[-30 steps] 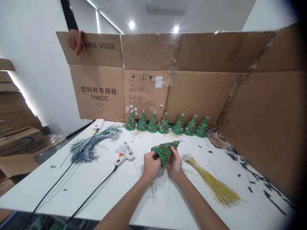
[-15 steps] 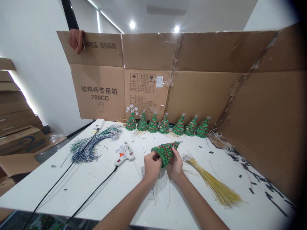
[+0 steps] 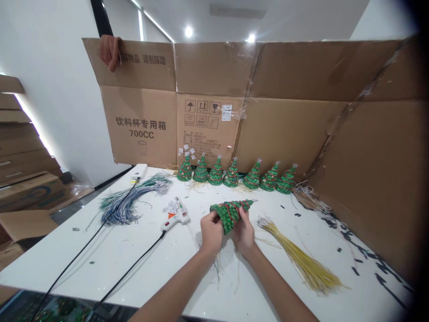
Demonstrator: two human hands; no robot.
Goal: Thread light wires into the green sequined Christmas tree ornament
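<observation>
A small green beaded tree [image 3: 229, 215] with red garland lies tilted between my hands, its tip pointing right. My left hand [image 3: 212, 232] is closed on the rim of its base, with the fingertips hidden inside. My right hand [image 3: 244, 230] holds the tree's side nearer the tip, thumb on the garland. Thin loose strands hang below the tree. Several similar trees [image 3: 215, 171] stand upright in a row behind. To the left lies a white glue gun [image 3: 176, 218]; to the right, a bundle of yellow wires [image 3: 298, 257].
Cardboard panels [image 3: 208, 67] stand along the back and right of the white table [image 3: 140, 277]. Blue and green wires [image 3: 125, 205] lie at left near a white power strip [image 3: 138, 171]. Black cords cross the left side. Black scraps [image 3: 355, 271] are scattered at right.
The camera view has shifted slightly. The tree has turned a little between my hands, its tip now closer to level. Both hands keep their hold.
</observation>
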